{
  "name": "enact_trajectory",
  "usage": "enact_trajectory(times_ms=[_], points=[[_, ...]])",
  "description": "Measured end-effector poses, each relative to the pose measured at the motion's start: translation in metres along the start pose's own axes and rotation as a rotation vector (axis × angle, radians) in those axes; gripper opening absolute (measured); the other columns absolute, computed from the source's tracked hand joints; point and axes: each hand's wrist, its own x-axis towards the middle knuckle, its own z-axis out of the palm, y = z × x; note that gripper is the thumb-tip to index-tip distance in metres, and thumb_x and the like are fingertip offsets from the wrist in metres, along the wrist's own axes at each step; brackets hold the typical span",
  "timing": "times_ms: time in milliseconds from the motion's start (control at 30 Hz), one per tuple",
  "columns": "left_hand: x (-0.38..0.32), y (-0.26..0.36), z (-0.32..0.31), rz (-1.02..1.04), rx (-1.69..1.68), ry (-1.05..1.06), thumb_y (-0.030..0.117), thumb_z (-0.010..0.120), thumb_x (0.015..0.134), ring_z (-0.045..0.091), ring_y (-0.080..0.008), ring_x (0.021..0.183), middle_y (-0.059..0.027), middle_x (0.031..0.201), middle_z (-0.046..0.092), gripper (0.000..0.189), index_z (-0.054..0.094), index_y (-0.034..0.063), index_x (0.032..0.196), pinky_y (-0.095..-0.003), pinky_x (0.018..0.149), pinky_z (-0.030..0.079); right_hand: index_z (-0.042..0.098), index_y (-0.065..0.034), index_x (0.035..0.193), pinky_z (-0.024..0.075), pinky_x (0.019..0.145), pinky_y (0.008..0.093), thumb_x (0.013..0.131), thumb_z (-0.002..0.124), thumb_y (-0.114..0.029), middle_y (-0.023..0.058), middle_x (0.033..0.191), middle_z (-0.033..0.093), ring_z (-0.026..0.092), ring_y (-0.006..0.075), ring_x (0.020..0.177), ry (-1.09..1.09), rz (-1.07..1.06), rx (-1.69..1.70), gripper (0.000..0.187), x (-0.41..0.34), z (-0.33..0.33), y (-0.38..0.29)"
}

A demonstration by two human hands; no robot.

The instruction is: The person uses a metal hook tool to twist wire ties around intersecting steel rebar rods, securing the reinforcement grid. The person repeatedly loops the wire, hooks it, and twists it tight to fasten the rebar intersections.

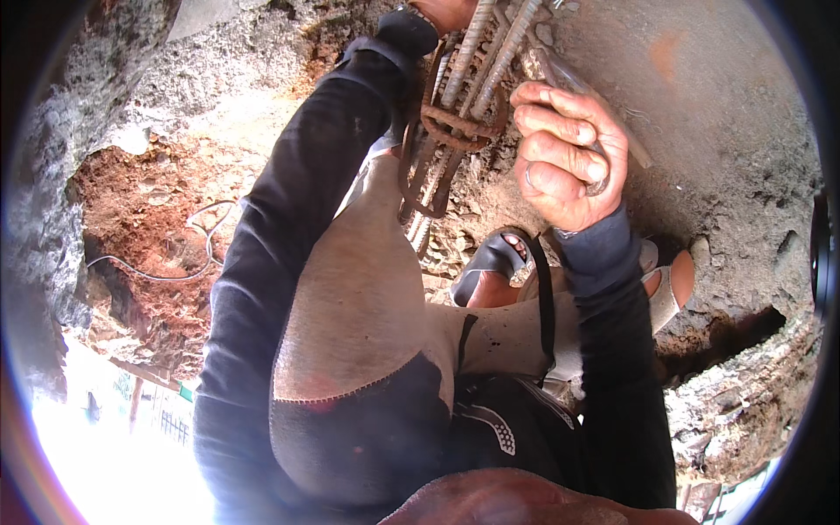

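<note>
My left hand [447, 14] reaches to the top edge beside upright ribbed steel bars [470, 52]; its fingers are cut off by the frame, so its hold cannot be told. Rusty steel stirrups [453, 128] loop around the bars below it. To the right of the bars, my right hand [569, 152] is closed around a thin metal piece [598, 172], whose curved end shows under the fingertips; the rest is hidden in the fist. A longer rod or pipe [635, 146] passes behind this hand, and whether the two are joined cannot be told.
My sandalled feet [495, 262] stand on rough earth below the right hand. A thin wire [161, 278] lies curled on reddish soil at left. Rough earth or rock walls [46, 197] rise around me, with a dark hollow [728, 341] at the lower right.
</note>
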Motion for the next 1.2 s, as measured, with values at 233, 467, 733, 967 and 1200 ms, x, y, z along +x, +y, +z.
enact_trajectory(times_ms=[233, 467, 733, 967, 1200], points=[[-0.007, -0.001, -0.002, 0.032, 0.159, 0.037, 0.019, 0.064, 0.088, 0.059, -0.0482, 0.099, -0.03, 0.108, 0.061, 0.049, 0.047, 0.0036, 0.131, -0.0539, 0.085, 0.046, 0.056, 0.0028, 0.122, 0.0415, 0.035, 0.0257, 0.106, 0.04, -0.031, 0.0034, 0.076, 0.051, 0.055, 0.0135, 0.053, 0.593, 0.068, -0.952, 0.041, -0.012, 0.023, -0.022], [-0.009, -0.011, 0.009, -0.04, 0.2, 0.004, 0.031, 0.066, 0.086, 0.057, -0.0487, 0.105, -0.03, 0.117, 0.06, 0.067, 0.039, 0.0016, 0.139, -0.0573, 0.095, 0.04, 0.057, -0.0012, 0.092, 0.0522, 0.065, 0.0534, 0.097, 0.058, -0.022, 0.0223, 0.073, 0.066, 0.067, 0.0424, 0.073, 0.968, -0.34, -3.313, 0.021, -0.011, 0.055, -0.027], [0.0, -0.007, -0.005, 0.08, 0.07, 0.056, 0.031, 0.08, 0.073, 0.061, -0.0501, 0.091, -0.0304, 0.103, 0.064, 0.071, 0.048, 0.0003, 0.128, -0.0555, 0.08, 0.049, 0.062, 0.0017, 0.091, 0.0535, 0.067, 0.0487, 0.089, 0.067, -0.024, 0.0238, 0.077, 0.067, 0.07, 0.0382, 0.075, 0.731, -0.153, -3.106, 0.027, -0.006, 0.055, -0.048], [0.001, -0.018, -0.003, 0.053, 0.016, 0.065, 0.026, 0.075, 0.075, 0.062, -0.0489, 0.092, -0.0292, 0.097, 0.065, 0.06, 0.051, 0.0002, 0.124, -0.054, 0.078, 0.05, 0.053, -0.012, 0.083, 0.0254, 0.037, 0.0204, 0.091, 0.063, -0.014, -0.0085, 0.059, 0.042, 0.035, 0.0033, 0.041, 0.727, -0.019, -1.85, 0.013, -0.007, 0.048, -0.04], [0.003, -0.017, 0.003, 0.109, 0.006, 0.12, 0.019, 0.07, 0.079, 0.061, -0.049, 0.086, -0.0275, 0.094, 0.065, 0.048, 0.054, 0.0006, 0.119, -0.0532, 0.074, 0.049, 0.054, -0.015, 0.089, 0.0306, 0.034, 0.0169, 0.097, 0.057, -0.013, -0.0096, 0.064, 0.044, 0.038, -0.0006, 0.043, 0.43, 0.04, -0.894, 0.009, -0.013, 0.012, -0.044]])
